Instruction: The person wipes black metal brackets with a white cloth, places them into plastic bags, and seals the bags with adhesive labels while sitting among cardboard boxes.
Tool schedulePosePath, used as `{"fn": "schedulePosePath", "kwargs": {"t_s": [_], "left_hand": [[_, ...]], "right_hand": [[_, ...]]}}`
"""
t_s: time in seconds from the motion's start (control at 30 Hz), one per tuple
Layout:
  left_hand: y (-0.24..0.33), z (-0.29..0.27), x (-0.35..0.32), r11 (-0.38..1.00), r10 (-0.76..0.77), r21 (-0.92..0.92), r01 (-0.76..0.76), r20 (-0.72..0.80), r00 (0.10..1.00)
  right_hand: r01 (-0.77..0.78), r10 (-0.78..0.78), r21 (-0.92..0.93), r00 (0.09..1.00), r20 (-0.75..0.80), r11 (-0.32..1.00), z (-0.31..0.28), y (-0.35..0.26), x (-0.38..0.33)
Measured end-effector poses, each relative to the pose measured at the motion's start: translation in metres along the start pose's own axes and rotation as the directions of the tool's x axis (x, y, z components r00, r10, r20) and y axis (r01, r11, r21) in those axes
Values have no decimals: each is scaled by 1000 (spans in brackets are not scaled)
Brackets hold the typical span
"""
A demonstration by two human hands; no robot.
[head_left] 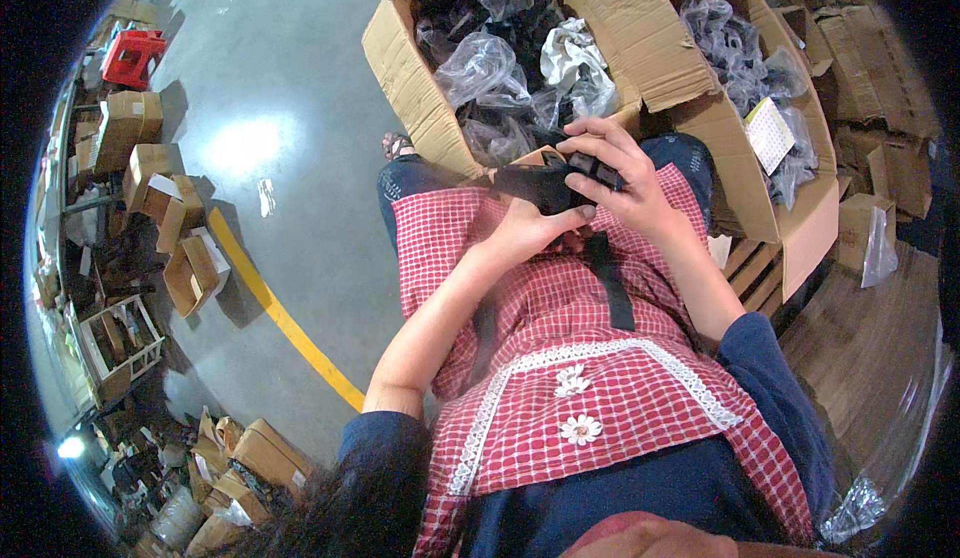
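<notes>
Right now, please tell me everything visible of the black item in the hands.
The black item may be plastic; it has a broad left part and a blockier right part. It is held above the red-checked apron, near the open cardboard box. The left hand grips its near side, the right hand its right end. Its exact kind is unclear.

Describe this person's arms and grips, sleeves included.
The navy left sleeve and right sleeve look plain and end around the elbows. Below them, the left forearm and right forearm are bare. The left grip and right grip are ungloved human hands; no watch, bracelet or ring is discernible.
</notes>
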State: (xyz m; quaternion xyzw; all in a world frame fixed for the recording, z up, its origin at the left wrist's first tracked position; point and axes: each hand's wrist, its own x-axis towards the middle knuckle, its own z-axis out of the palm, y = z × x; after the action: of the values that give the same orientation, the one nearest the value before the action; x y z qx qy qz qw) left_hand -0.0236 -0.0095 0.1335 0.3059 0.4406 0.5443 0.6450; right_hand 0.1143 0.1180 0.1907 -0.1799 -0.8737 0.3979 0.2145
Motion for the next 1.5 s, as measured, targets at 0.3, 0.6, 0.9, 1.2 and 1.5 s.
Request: {"fn": "schedulePosePath", "kwargs": {"t_s": [0.3, 0.6, 0.9, 1.2, 1.5], "left_hand": [[-15, 13, -8, 977, 168, -98, -189, -194, 967], [-53, -20, -1, 996, 38, 91, -17, -235, 971], [-79, -38, 7, 853, 456, 401, -333, -264, 850], [-29, 1, -8, 747, 493, 562, -354, -111, 863], [3, 16, -13, 275, 217, 961, 28, -91, 972]], "right_hand": [[100, -133, -276, 986, -102, 956, 1, -30, -8], [362, -367, 96, 930, 36, 927, 15, -81, -42], [35, 237, 646, 914, -329, 762, -56, -43, -38], [-494, 454, 531, 865, 215, 688, 2, 0, -32], [-530, 473, 665, 832, 289, 526, 21, 3, -44]]}}
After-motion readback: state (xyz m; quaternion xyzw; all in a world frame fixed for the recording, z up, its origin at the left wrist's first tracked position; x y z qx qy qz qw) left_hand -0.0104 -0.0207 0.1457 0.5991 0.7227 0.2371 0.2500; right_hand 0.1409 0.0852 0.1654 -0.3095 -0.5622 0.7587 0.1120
